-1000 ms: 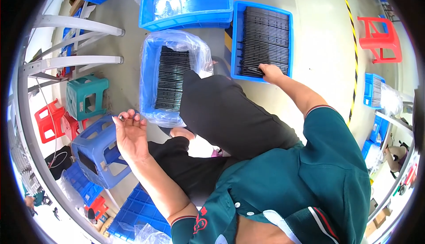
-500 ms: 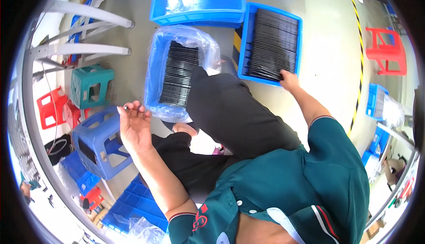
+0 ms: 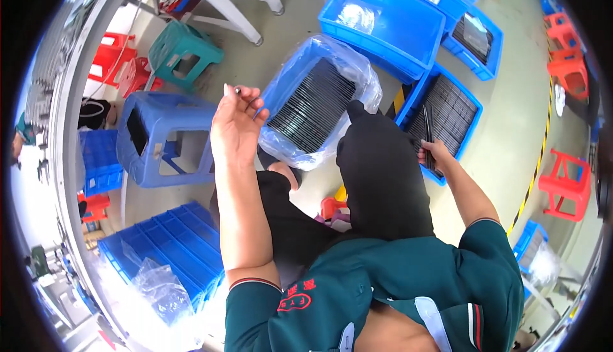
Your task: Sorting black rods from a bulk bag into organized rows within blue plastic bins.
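My right hand (image 3: 437, 154) grips a few thin black strips (image 3: 428, 122), held upright over the near part of a blue crate (image 3: 470, 127) filled with rows of similar strips. My left hand (image 3: 237, 128) is raised left of a plastic-lined blue crate (image 3: 268, 111), palm up with the fingers curled. Something small and dark shows at its thumb and fingertips, too small to name. Inside the lined crate lies a stack of black strips (image 3: 313, 104), and clear plastic film hangs over its rim.
Beyond stand a larger blue crate (image 3: 408, 26) and a smaller one of strips (image 3: 498, 45). On the left are a blue stool (image 3: 191, 119), a green stool (image 3: 182, 49) and a white-legged table (image 3: 233, 10). Blue crates (image 3: 169, 243) lie at lower left; a red stool (image 3: 568, 186) is at right.
My right hand has lifted a few black strips from the crate's near edge. My left hand stays raised with fingers curled. The view has turned, shifting the crates rightward.
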Tool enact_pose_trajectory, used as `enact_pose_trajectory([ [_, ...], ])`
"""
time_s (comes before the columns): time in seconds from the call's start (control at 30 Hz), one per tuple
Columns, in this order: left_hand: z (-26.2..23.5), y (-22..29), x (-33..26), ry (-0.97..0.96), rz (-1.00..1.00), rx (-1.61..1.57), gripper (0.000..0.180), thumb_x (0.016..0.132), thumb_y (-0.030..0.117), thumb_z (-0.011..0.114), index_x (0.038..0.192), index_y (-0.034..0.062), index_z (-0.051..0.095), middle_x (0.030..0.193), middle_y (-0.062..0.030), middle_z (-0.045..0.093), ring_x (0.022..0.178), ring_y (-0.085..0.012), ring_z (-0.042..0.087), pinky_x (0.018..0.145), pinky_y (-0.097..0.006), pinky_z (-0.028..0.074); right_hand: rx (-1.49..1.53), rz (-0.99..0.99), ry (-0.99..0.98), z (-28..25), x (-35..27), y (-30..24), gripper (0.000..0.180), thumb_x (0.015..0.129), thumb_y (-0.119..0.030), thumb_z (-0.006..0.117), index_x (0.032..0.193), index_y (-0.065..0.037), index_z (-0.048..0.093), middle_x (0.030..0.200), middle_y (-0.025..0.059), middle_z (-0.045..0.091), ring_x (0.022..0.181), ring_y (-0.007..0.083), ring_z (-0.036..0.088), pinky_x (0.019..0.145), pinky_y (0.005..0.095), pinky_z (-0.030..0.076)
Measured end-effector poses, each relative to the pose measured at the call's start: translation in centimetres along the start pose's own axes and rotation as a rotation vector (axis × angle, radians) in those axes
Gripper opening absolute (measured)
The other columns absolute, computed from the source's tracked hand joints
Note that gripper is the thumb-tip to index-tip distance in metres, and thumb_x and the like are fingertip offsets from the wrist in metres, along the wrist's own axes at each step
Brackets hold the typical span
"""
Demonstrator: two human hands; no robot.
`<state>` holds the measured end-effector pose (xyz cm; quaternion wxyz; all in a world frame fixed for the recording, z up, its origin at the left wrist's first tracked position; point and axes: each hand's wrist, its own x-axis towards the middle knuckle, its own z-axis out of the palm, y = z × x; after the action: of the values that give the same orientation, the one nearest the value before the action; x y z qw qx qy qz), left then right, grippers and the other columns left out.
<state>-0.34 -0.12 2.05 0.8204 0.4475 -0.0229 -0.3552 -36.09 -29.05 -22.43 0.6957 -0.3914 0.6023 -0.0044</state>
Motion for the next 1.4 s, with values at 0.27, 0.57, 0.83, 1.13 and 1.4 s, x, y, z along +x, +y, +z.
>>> enact_pose_trajectory([
  [0.27, -0.9, 1.9, -0.3, 0.037, 0.072, -0.058, 0.028, 0.090, 0.035, 0.054, 0.086, 0.0076, 0.054, 0.085, -0.0067, 0.058, 0.078, -0.0177, 0.053, 0.070, -0.033, 0.043, -0.099, -0.510, -0.323, 10.2, -9.5, -15.6, 0.020, 0.088, -0.022, 0.055, 0.084, -0.005, 0.045, 0.066, 0.0078, 0.055, 0.053, 0.0173, 0.056, 0.050, 0.0312, 0.050],
  [0.57, -3.8, 4.2, -0.3, 0.166, 0.160, -0.173, 0.033, 0.090, 0.041, 0.052, 0.087, 0.0084, 0.056, 0.077, -0.0030, 0.058, 0.069, -0.0154, 0.054, 0.064, -0.030, 0.045, -0.323, -0.668, -0.906, 28.2, -23.5, -19.6, 0.019, 0.088, -0.021, 0.058, 0.089, -0.004, 0.050, 0.062, 0.0013, 0.049, 0.042, 0.0058, 0.042, 0.036, 0.0199, 0.033],
  [0.83, -5.1, 4.7, -1.1, 0.207, 0.225, -0.324, 0.033, 0.092, 0.040, 0.049, 0.087, 0.0084, 0.056, 0.076, -0.0026, 0.057, 0.067, -0.0137, 0.053, 0.059, -0.029, 0.044, -0.513, -0.545, -0.948, 31.2, -25.6, -14.7, 0.019, 0.087, -0.009, 0.053, 0.103, -0.005, 0.046, 0.067, 0.0044, 0.052, 0.042, 0.0048, 0.040, 0.037, 0.0185, 0.031],
  [1.13, -3.7, 4.2, -1.1, 0.211, 0.185, -0.280, 0.029, 0.091, 0.039, 0.051, 0.087, 0.0101, 0.056, 0.078, -0.0013, 0.058, 0.066, -0.0121, 0.051, 0.059, -0.027, 0.043, -0.512, -0.542, -0.938, 30.5, -24.8, -14.6, 0.016, 0.088, -0.010, 0.054, 0.101, -0.006, 0.046, 0.065, 0.0016, 0.049, 0.041, 0.0038, 0.038, 0.037, 0.0183, 0.029],
  [1.4, -2.1, 2.8, -0.8, 0.211, 0.276, -0.129, 0.025, 0.091, 0.034, 0.053, 0.086, 0.0097, 0.057, 0.076, -0.0016, 0.058, 0.066, -0.0104, 0.054, 0.055, -0.025, 0.045, -0.316, -0.438, -0.977, 30.1, -24.4, -14.9, 0.016, 0.087, -0.011, 0.055, 0.100, -0.007, 0.046, 0.063, 0.0011, 0.047, 0.041, 0.0039, 0.037, 0.035, 0.0187, 0.028],
])
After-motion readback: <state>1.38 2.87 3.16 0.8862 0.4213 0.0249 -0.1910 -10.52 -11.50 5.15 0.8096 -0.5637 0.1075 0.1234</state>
